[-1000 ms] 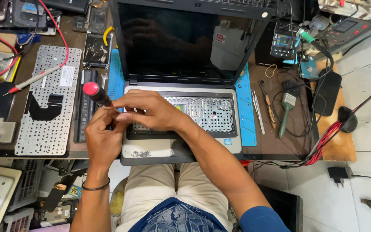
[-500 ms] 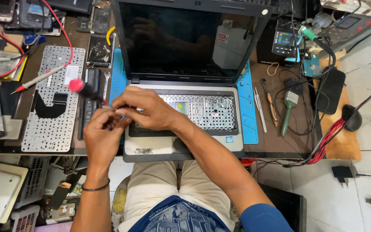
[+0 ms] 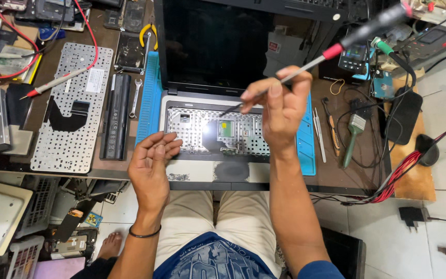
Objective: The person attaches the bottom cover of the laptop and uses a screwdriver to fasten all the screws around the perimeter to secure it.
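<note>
The right hand point(image 3: 282, 106) pinches the metal shaft of a screwdriver point(image 3: 336, 49), fingers closed on it, raised over an open laptop point(image 3: 223, 129) on the bench point(image 3: 347, 175); the tip points down at the bare keyboard tray point(image 3: 202, 129), its keys removed; the left hand point(image 3: 150, 165) hovers just beside, fingers loosely curled, holding nothing; a detached keyboard point(image 3: 70, 108) lies well left.

**What the person wears**

2 bare forearms. The left hand point(image 3: 153, 163) has 1 thin dark band round its wrist. The right hand point(image 3: 282, 106) is bare, with a blue sleeve edge at the elbow. Khaki trousers cover the thighs, below a blue printed shirt.
</note>
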